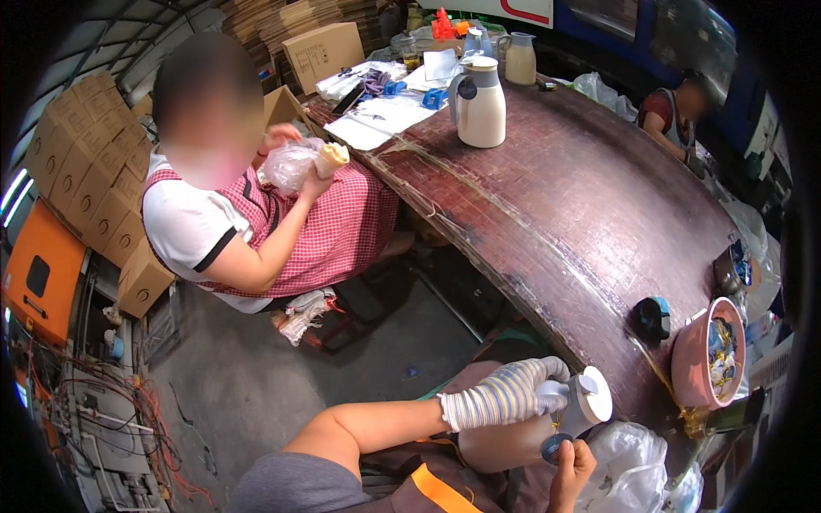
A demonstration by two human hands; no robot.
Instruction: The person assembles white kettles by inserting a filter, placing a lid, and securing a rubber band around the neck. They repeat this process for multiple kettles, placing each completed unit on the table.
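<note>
My left hand, in a striped knitted glove, grips a small white jug by its top, at the near edge of the dark wooden table. A thin yellow thread hangs under the jug. Just below it, my bare right hand pinches a small dark round cap. The two hands are close together, above my lap.
A pink bowl of small parts and a dark blue gadget sit on the table to the right, with a clear plastic bag below. A white jug, papers and boxes stand at the far end. A seated co-worker bags a cream piece at left; another person sits far right.
</note>
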